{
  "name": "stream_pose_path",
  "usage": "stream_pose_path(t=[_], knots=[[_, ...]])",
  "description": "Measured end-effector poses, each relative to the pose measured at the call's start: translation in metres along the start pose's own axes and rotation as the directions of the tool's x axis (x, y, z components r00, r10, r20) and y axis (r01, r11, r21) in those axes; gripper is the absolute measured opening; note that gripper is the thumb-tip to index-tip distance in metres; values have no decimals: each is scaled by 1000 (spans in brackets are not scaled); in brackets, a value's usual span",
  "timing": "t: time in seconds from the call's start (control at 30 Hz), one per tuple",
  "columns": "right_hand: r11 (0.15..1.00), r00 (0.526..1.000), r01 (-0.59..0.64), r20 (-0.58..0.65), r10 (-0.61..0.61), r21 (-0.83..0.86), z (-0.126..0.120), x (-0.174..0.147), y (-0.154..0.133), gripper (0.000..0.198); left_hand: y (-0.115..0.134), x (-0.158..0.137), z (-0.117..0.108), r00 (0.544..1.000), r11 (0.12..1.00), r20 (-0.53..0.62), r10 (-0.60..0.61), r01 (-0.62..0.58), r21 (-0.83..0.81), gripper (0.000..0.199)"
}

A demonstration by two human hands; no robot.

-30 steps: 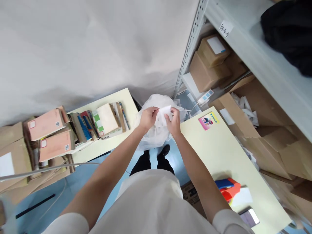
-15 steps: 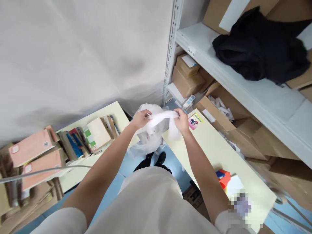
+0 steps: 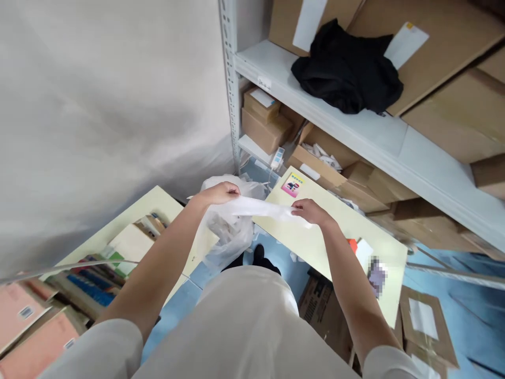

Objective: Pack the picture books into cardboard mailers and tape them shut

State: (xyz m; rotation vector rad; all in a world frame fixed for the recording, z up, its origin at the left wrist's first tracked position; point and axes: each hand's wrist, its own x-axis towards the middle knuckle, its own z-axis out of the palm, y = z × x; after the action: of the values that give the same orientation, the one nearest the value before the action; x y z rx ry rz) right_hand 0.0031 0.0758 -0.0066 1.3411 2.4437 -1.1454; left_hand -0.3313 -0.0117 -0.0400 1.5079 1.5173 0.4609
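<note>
A thin white strip [image 3: 262,208], paper or cloth by its look, is stretched almost level between my hands. My left hand [image 3: 220,193] pinches one end of it, thumb and fingers together. Toward the other end, my right hand [image 3: 311,211] has its fingers closed on the strip, and a short tail hangs past them. Behind and below my left hand is a translucent plastic bag [image 3: 232,237] with crumpled pale stuff inside. The strip hides part of the bag.
On the right, a cream table [image 3: 284,231] bears a colourful card [image 3: 293,185] and small items. Books [image 3: 90,276] crowd the left table [image 3: 145,202]. Shelving [image 3: 272,68] holds cartons [image 3: 264,129] and a black cloth [image 3: 351,71]. More boxes [image 3: 424,321] stand on the floor.
The strip, looped and drooping before, is now pulled out flatter and longer. My hands have moved farther apart. The view has turned to the right.
</note>
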Motion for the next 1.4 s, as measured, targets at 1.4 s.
stream_pose_path(t=[1.4], knots=[[959,843,-283,-483,236,-25,79,-50,212,70,102,75,324,954,618,259,148,-294,729,44]])
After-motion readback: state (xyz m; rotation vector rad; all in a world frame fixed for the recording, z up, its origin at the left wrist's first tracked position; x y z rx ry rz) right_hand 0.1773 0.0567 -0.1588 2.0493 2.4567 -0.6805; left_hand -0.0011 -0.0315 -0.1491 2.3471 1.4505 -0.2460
